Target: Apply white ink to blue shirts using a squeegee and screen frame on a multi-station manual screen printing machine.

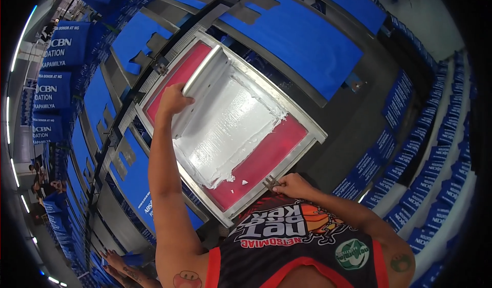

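A screen-printing frame (302, 118) with metal edges lies tilted in front of me. Its pink mesh (277, 147) is partly covered by a broad layer of white ink (225, 129), ragged along the near side. My left hand (175, 101) is closed around the near left end of a long squeegee (205, 71), which stands at the far left part of the mesh. My right hand (294, 186) is at the frame's near edge, its fingers closed on a small brownish metal bracket (270, 182). Part of that bracket is hidden by the fingers.
Blue printed fabric pieces (297, 36) lie on flat boards beyond the frame and to its left. More printed blue cloths (405, 208) hang or lie in rows at the right, and others (61, 47) hang at the far left. Another person's hands (117, 261) show at the lower left.
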A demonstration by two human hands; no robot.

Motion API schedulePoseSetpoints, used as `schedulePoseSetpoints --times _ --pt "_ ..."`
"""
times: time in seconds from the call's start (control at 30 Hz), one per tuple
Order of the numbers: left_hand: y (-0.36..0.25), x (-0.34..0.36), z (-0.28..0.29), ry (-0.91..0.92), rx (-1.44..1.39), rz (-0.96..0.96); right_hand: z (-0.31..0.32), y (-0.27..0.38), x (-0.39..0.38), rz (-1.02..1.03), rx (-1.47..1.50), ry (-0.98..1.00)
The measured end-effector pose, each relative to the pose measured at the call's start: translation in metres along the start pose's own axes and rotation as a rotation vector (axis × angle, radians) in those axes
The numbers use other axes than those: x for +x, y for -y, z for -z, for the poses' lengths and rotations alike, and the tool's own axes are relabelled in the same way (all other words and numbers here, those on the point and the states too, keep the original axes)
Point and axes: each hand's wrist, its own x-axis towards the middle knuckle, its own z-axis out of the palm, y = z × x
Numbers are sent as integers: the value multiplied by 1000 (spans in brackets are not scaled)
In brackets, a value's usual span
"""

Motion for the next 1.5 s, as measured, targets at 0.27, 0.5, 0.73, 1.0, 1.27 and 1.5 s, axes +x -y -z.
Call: schedulePoseSetpoints --times 0.27,0.5,0.73,1.0,1.27,1.5 --pt "-42 -43 -14 155 102 -246 6 4 -1 26 -42 29" --pt "-51 -76 -15 202 238 -440 1 -2 7 24 -74 62" --pt "-39 -143 59 7 342 -36 8 -9 11 116 -119 98" --pt "-34 -148 -18 -348 500 294 11 -9 14 147 -133 126" --pt "-53 -128 -110 -581 480 -37 10 -3 14 82 27 184" --pt "-54 -130 -55 -312 231 48 12 -6 17 62 -105 213"
